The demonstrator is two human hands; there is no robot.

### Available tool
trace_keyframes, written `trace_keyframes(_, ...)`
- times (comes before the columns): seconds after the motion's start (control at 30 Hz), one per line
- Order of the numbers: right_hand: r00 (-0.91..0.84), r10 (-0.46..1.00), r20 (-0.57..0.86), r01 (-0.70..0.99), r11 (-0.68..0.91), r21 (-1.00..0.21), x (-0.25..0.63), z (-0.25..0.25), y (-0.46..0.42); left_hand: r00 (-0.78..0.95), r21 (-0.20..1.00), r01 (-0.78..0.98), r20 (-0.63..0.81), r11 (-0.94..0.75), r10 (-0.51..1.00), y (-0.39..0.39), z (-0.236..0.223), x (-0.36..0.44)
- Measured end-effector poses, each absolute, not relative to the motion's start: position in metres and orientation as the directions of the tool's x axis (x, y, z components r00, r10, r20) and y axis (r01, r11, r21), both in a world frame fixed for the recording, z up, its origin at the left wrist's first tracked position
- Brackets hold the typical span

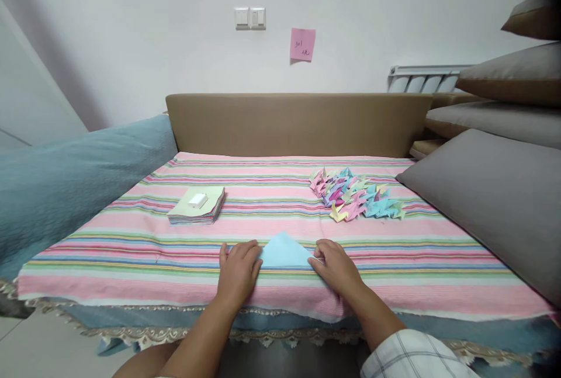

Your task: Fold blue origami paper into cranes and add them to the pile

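A light blue sheet of paper (284, 251), folded into a triangle, lies on the striped cloth (131, 249) near its front edge. My left hand (238, 271) rests flat on the cloth with its fingers stretched out, pressing the triangle's left corner. My right hand (336, 267) presses the triangle's right corner with its fingertips, fingers close together and lying low. Neither hand lifts the paper.
A stack of coloured paper squares (197, 205) with a small white object (198, 200) on top lies at the left. A pile of several folded paper cranes (355, 196) lies at the right. Grey cushions (491, 203) stand at the right, a blue blanket (65, 185) at the left.
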State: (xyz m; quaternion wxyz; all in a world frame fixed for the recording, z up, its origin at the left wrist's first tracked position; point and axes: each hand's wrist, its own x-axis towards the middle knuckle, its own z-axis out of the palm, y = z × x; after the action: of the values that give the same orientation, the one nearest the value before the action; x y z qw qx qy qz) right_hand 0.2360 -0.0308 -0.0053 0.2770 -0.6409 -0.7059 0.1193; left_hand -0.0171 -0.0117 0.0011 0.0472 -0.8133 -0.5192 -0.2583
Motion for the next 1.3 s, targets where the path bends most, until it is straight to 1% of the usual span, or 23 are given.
trace_keyframes(0.1,-0.05,0.964,0.261,0.824,0.187,-0.535,0.236,-0.008,-0.03,0.45,0.149,0.805,0.477,-0.575,0.755,-0.02,-0.007,-0.004)
trace_keyframes(0.17,-0.078,0.958,0.277,0.828,0.217,-0.517,0.234,-0.009,-0.031,0.551,0.125,0.744,0.441,-0.656,0.709,-0.028,-0.013,0.006)
trace_keyframes(0.27,-0.096,0.944,0.316,0.862,0.237,-0.448,0.225,-0.011,-0.035,0.684,0.099,0.654,0.346,-0.75,0.642,-0.038,-0.021,0.016)
trace_keyframes(0.33,-0.125,0.928,0.35,0.88,0.267,-0.393,0.216,-0.012,-0.039,0.718,0.086,0.638,0.294,-0.766,0.631,-0.041,-0.023,0.019)
trace_keyframes(0.47,-0.239,0.903,0.358,0.863,0.366,-0.347,0.198,-0.014,-0.048,0.726,0.065,0.65,0.241,-0.757,0.644,-0.043,-0.023,0.018)
trace_keyframes(0.6,-0.253,0.898,0.36,0.86,0.38,-0.342,0.191,-0.015,-0.051,0.729,0.072,0.645,0.242,-0.761,0.64,-0.042,-0.023,0.016)
trace_keyframes(0.7,-0.277,0.872,0.404,0.837,0.426,-0.344,0.189,-0.018,-0.051,0.727,0.093,0.64,0.249,-0.763,0.64,-0.042,-0.023,0.016)
trace_keyframes(0.8,-0.278,0.851,0.445,0.823,0.45,-0.347,0.188,-0.02,-0.051,0.727,0.109,0.644,0.224,-0.758,0.65,-0.041,-0.022,0.016)
trace_keyframes(0.87,-0.269,0.855,0.444,0.831,0.439,-0.341,0.189,-0.02,-0.051,0.732,0.123,0.638,0.211,-0.76,0.648,-0.041,-0.02,0.015)
trace_keyframes(1.0,-0.239,0.889,0.39,0.87,0.374,-0.321,0.195,-0.015,-0.049,0.733,0.177,0.616,0.226,-0.767,0.641,-0.04,-0.014,0.012)
trace_keyframes(1.17,-0.174,0.93,0.324,0.903,0.282,-0.323,0.204,-0.008,-0.046,0.653,0.286,0.61,0.347,-0.739,0.673,-0.034,-0.009,0.006)
trace_keyframes(1.3,-0.126,0.951,0.281,0.913,0.222,-0.343,0.209,-0.003,-0.045,0.605,0.316,0.602,0.42,-0.733,0.677,-0.029,-0.004,0.0)
